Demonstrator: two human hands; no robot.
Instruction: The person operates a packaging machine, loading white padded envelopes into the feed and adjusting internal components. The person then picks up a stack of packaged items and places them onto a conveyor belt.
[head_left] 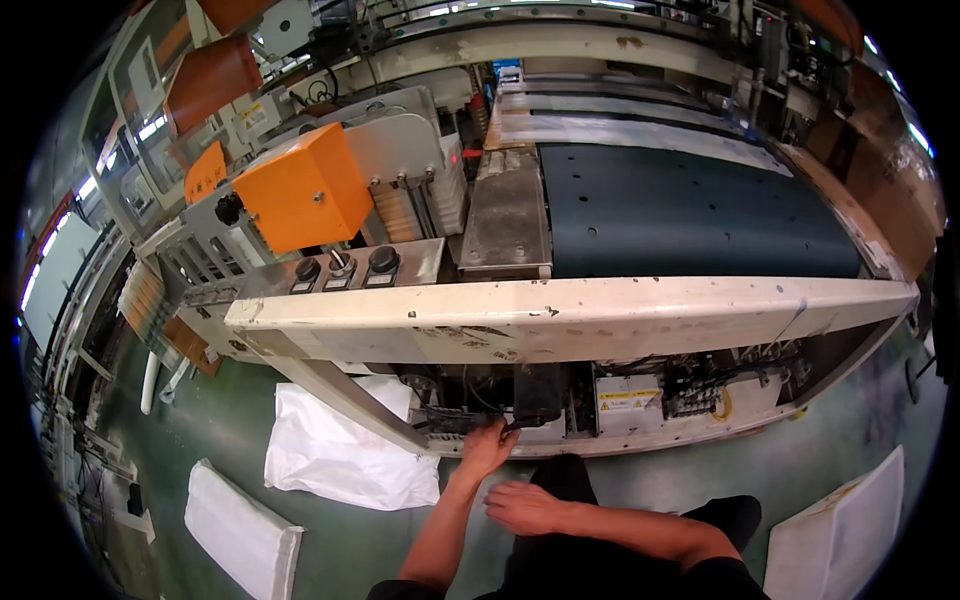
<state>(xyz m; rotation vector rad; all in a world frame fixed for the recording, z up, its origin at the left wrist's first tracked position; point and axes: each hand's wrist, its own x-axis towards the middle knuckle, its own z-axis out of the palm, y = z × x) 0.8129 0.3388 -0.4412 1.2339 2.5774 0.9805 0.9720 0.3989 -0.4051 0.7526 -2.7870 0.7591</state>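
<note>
My left hand [488,448] reaches into the open lower bay of a large cream-coloured machine [600,310]. Its fingers are closed at a thin dark part [513,427], whose kind I cannot make out. Just above and beside this hand is a black box-shaped unit [538,393] inside the bay. My right hand [525,508] hangs lower, in front of my dark-trousered knee, apart from the machine. Its fingers are loosely bent and somewhat apart, with nothing seen in them.
Inside the bay, right of my hands, sits a pale box with a yellow label [628,403] beside cables. White sacks [350,445] lie on the green floor at left; a white bin [835,530] stands at right. Above are control knobs [383,260], an orange box [305,190] and a dark belt [690,215].
</note>
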